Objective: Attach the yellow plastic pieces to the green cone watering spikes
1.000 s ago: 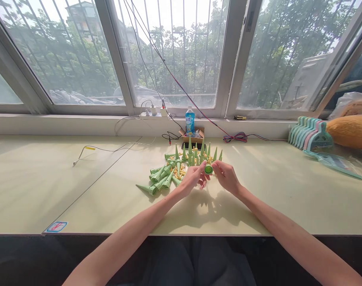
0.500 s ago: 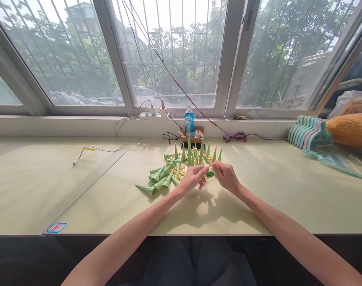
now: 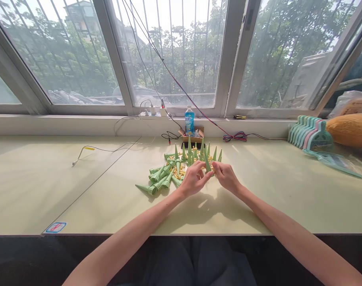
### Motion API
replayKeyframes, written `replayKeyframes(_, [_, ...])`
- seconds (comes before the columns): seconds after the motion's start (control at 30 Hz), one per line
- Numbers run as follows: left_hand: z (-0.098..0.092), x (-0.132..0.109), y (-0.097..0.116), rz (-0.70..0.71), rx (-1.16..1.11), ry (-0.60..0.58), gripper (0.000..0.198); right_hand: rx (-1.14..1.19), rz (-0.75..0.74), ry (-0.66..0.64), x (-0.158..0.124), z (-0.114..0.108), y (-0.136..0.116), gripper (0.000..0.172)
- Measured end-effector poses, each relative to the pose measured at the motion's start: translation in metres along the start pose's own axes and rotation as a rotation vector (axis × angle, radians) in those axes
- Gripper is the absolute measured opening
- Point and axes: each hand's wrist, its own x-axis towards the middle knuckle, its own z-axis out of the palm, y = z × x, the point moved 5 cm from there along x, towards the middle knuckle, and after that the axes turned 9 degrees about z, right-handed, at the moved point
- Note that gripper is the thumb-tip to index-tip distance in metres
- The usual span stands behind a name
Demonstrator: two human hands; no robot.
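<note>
Between the fingers and thumb of my left hand (image 3: 194,180) is a green plastic spike (image 3: 208,163), its pointed tip up and slightly tilted. My right hand (image 3: 227,176) is pinched closed close against the spike's right side; whatever its fingertips hold is hidden. Behind my hands several more green spikes (image 3: 189,153) stand point up. To the left, other spikes (image 3: 166,179) lie in a loose heap on the table (image 3: 109,198). Small yellow pieces (image 3: 177,173) are scattered among them.
A blue-labelled bottle (image 3: 189,121) stands in a small cardboard box (image 3: 195,139) behind the spikes. Coiled cables (image 3: 235,137) lie by the window sill. Pastel plastic pieces (image 3: 313,133) stand in a row at right, near an orange object (image 3: 350,129). A thin wire (image 3: 105,150) crosses the left side.
My left hand has turned the spike, so its open base no longer faces me and its tip stands higher. The left fingers now reach over it. My right hand stays nearly in place.
</note>
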Motion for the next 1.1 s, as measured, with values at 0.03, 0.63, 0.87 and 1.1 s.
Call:
replayKeyframes(0.03, [0.000, 0.000, -0.001, 0.001, 0.010, 0.000, 0.038, -0.001, -0.001, 0.001, 0.000, 0.000, 0.000, 0.052])
replayKeyframes(0.63, [0.003, -0.002, 0.000, 0.117, 0.164, -0.048, 0.028, 0.048, 0.128, -0.062, 0.002, 0.006, 0.008, 0.057])
replayKeyframes(0.87, [0.000, 0.001, -0.007, 0.074, 0.099, 0.046, 0.027, 0.171, 0.176, -0.099, 0.003, 0.009, 0.014, 0.053])
replayKeyframes(1.1, [-0.005, 0.002, -0.007, 0.019, 0.070, 0.102, 0.025, 0.135, 0.153, -0.121, 0.002, 0.010, 0.014, 0.042])
